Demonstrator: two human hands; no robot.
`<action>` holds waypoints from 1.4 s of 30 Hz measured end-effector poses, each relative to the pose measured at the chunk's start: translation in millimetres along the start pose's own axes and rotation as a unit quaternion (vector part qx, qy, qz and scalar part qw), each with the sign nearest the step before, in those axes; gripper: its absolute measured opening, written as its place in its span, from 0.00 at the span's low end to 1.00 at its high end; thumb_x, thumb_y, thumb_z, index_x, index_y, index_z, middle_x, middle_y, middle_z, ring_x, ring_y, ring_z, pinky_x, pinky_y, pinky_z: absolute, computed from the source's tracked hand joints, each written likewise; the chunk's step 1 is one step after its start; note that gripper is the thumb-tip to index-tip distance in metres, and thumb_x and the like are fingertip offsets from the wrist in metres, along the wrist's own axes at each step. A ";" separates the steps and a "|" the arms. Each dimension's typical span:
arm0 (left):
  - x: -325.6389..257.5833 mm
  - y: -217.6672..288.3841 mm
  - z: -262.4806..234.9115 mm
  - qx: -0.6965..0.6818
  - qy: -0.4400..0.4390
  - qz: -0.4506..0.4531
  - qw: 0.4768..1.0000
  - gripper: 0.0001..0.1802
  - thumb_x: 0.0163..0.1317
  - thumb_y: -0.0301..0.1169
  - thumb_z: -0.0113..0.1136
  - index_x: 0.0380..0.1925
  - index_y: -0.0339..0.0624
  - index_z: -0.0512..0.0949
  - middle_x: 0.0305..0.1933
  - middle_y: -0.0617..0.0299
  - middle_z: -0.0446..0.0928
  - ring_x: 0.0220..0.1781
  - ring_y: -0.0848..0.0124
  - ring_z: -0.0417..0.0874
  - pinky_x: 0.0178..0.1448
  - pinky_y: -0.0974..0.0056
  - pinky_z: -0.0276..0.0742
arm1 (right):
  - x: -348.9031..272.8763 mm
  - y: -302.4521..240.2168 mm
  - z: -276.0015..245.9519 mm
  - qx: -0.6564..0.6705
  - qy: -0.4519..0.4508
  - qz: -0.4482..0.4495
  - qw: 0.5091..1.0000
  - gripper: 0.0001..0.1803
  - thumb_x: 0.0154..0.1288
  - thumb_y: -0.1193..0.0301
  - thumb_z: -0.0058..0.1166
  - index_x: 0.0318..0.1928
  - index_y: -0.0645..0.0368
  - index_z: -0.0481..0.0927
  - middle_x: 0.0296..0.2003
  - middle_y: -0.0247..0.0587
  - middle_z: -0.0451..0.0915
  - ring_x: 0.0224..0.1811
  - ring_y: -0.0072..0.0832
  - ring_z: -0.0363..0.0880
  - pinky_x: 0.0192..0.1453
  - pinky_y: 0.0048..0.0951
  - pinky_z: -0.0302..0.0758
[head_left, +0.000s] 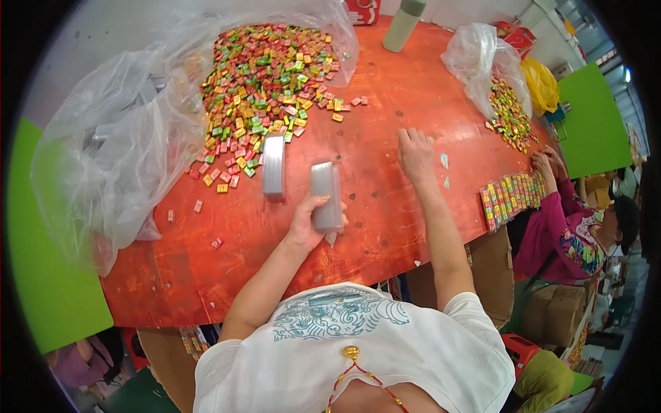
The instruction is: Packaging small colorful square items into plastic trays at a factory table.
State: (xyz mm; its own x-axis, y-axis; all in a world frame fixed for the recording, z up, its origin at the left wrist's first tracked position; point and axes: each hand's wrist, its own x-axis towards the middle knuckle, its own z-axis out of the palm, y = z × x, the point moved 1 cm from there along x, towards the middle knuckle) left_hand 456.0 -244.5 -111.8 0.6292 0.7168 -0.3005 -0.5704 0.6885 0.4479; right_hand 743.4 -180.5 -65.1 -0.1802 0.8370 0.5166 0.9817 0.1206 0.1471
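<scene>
My left hand (308,221) is closed around a stack of clear plastic trays (325,196), tilted a little above the red table. Beside it, a second stack of clear trays (273,165) lies on the tabletop. My right hand (416,157) is over the table to the right, back upward. Its fingers are curled, and their undersides are hidden, so whatever they hold, if anything, does not show. A large heap of small wrapped pieces (265,76) in red, yellow and green spreads across the far left, partly on a clear plastic bag (131,151).
A pale green bottle (403,26) stands at the far edge of the red table (372,117). On the right, a co-worker's hands (547,165) are by filled trays (511,196) and a smaller heap of pieces (509,113). Cardboard boxes (492,275) stand below the near edge.
</scene>
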 end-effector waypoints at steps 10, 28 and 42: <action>3.4 5.0 26.9 0.051 0.032 0.088 0.994 0.22 0.56 0.31 0.56 0.51 0.42 0.66 0.35 0.52 0.77 0.29 0.60 0.83 0.30 0.57 0.82 | -27.0 -116.8 -33.0 0.688 -0.249 0.202 0.651 0.10 0.68 0.66 0.53 0.36 0.61 0.79 0.24 0.31 0.76 0.26 0.17 0.75 0.32 0.24 0.74; 6.3 -0.7 4.5 -0.014 0.007 0.019 1.000 0.22 0.58 0.40 0.55 0.48 0.37 0.72 0.37 0.49 0.80 0.34 0.53 0.85 0.33 0.53 0.82 | -27.5 -27.5 -30.1 0.367 -0.035 0.152 0.917 0.04 0.62 0.71 0.57 0.35 0.57 0.78 0.27 0.33 0.77 0.29 0.26 0.76 0.32 0.26 0.70; 15.5 -7.0 35.1 0.018 0.054 0.049 0.997 0.25 0.57 0.32 0.56 0.56 0.46 0.64 0.34 0.51 0.77 0.26 0.58 0.82 0.29 0.57 0.82 | -2.4 -45.3 -12.9 0.389 -0.081 0.074 0.915 0.07 0.62 0.69 0.56 0.36 0.59 0.80 0.29 0.42 0.80 0.31 0.37 0.79 0.35 0.35 0.74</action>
State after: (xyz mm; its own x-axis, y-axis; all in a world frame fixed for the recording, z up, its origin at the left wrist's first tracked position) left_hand 488.3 -242.0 -90.0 0.5092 0.7896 -0.3424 -0.6054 0.6113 0.5097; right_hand 698.5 -194.9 -62.1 -0.0923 0.9357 0.3406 0.7520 0.2897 -0.5920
